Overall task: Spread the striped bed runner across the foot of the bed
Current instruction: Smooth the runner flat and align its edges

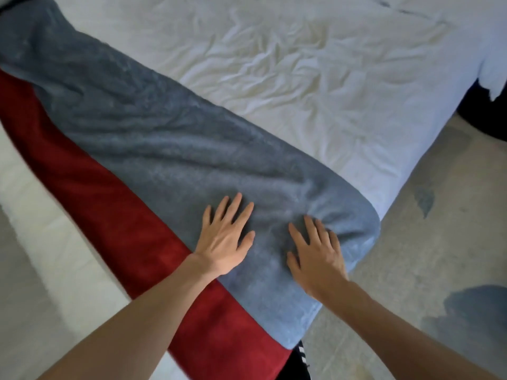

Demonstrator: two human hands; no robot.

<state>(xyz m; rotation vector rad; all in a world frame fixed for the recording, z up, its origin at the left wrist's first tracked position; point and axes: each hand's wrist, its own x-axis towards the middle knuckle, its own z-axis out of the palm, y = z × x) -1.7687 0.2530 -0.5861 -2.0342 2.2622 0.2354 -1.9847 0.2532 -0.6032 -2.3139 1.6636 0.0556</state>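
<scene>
Both hands, the left hand point(226, 239) and right hand point(315, 253), lay spread flat on the runner point(153, 149) at the bed's point(315, 78) near corner, its length stretching away leftward along the foot edge.

Bed runner point(153, 138): far end leaves the frame at 10 o'clock; the red band is cut off at 6 o'clock.
Bed point(315, 78): cut off at 12 and 2 o'clock.
Dark shape point(488, 116): at 3 o'clock, cut off, unidentifiable.
Black-and-white item point(299, 360): at 6 o'clock, mostly hidden under the runner.
Floor patch point(466, 319): at 4 o'clock, blurred; stain or shadow unclear.
</scene>
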